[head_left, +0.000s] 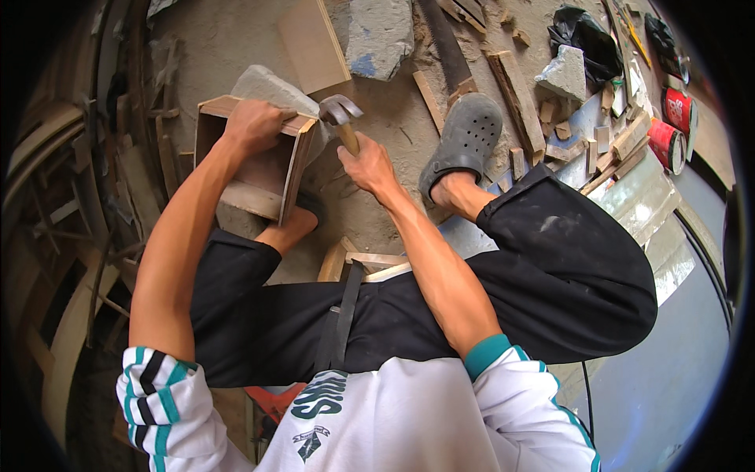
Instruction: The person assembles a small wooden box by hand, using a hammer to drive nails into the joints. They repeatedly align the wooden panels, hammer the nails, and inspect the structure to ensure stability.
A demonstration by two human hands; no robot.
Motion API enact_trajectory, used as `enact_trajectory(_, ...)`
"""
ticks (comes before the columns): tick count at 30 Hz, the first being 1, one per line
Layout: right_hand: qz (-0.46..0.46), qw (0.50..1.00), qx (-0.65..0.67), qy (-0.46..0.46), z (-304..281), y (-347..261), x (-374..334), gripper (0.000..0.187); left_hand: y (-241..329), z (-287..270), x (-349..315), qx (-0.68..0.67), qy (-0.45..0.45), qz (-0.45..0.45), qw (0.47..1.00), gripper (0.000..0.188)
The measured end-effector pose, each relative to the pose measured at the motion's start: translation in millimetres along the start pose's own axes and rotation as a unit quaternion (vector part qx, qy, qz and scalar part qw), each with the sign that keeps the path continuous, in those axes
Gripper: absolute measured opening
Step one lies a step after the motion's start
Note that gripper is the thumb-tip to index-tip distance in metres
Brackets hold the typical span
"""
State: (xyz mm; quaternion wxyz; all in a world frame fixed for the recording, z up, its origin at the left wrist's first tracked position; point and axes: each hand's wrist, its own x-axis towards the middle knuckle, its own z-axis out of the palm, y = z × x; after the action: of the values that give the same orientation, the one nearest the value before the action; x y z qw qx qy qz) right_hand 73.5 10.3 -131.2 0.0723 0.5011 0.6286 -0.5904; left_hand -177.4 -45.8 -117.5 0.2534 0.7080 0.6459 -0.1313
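An open-fronted wooden box (pixel 253 200) stands tilted at the left of centre, by my left foot. My left hand (pixel 256 126) is closed over its top edge, near the upper right corner. Its fingertips are partly hidden, so whether a nail is pinched there cannot be made out. In my right hand (pixel 367 164) is a claw hammer (pixel 340 111), gripped by its wooden handle. The hammer's metal head is raised just right of that same corner, apart from the wood. Behind the box lies a pale stone block (pixel 271 85), partly hidden by it.
A plywood board (pixel 313 47) and a concrete block (pixel 381 38) lie beyond the box. A handsaw (pixel 446 47) is past my right clog (pixel 464 138). Wood offcuts (pixel 517 102), a black plastic bag (pixel 586 39) and red cans (pixel 667 145) lie right. Scrap timber (pixel 71 315) crowds the left.
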Motion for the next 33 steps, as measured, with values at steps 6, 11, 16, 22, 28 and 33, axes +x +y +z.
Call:
enact_trajectory(6,-0.040,0.992,0.095,0.073,-3,-13,-20,0.029,-11,13,3,0.017,-0.045,-0.009,0.999,0.057)
enact_trajectory(11,-0.053,0.996,0.054,0.043,4,0,-6,0.029,-9,13,3,-0.013,0.047,0.020,0.999,0.015)
enact_trajectory(16,-0.071,0.986,0.126,0.088,-3,-19,-16,0.026,-10,14,1,-0.015,0.031,0.004,0.999,0.014)
enact_trajectory(22,-0.006,1.000,-0.002,-0.022,-11,-1,1,0.027,-8,9,4,0.037,-0.075,-0.013,0.996,0.053)
enact_trajectory(28,-0.042,0.994,0.095,0.034,-18,-25,-13,0.025,-1,-5,1,0.018,-0.039,-0.017,0.999,0.055)
enact_trajectory(33,-0.047,0.999,0.006,-0.005,-10,-4,2,0.026,-7,6,3,0.029,-0.055,-0.009,0.998,0.055)
